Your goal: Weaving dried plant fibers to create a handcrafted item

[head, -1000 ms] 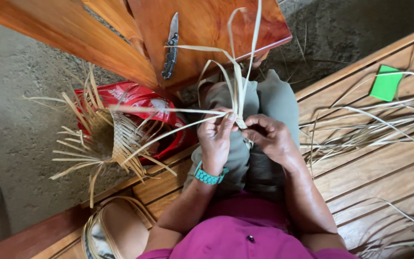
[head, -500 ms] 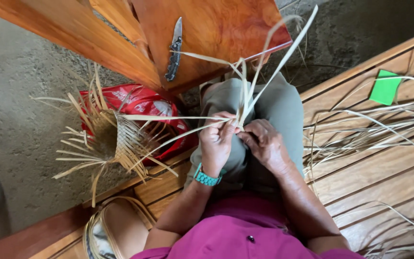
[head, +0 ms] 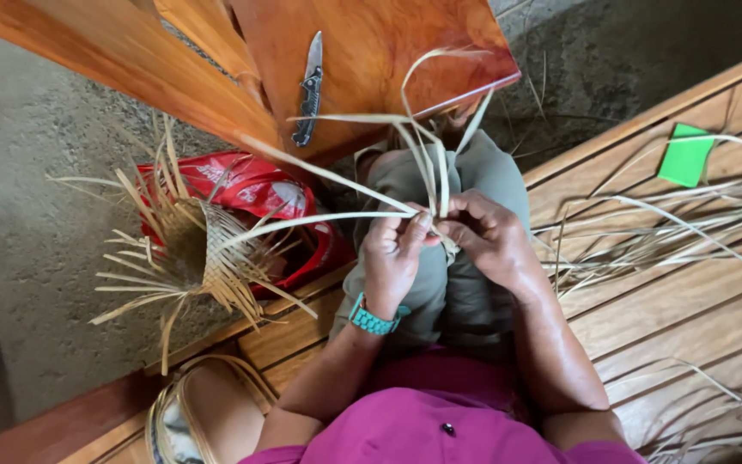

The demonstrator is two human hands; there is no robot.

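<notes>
Strips now looped lower above both hands' grip.

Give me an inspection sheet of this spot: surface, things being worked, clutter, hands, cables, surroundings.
Surface: slatted wooden bench, loose pale strips strewn over it.
Job's things: a bundle of palm strips pinched over the lap, ends splaying upward and to the left.
Clutter: half-woven basket against a red bag; folding knife on a wooden board; green card; woven bag.
Hands: left hand and right hand both grip the strips where they cross; teal bracelet on the left wrist.
Cables: nothing seen.
Surroundings: grey concrete floor.
</notes>
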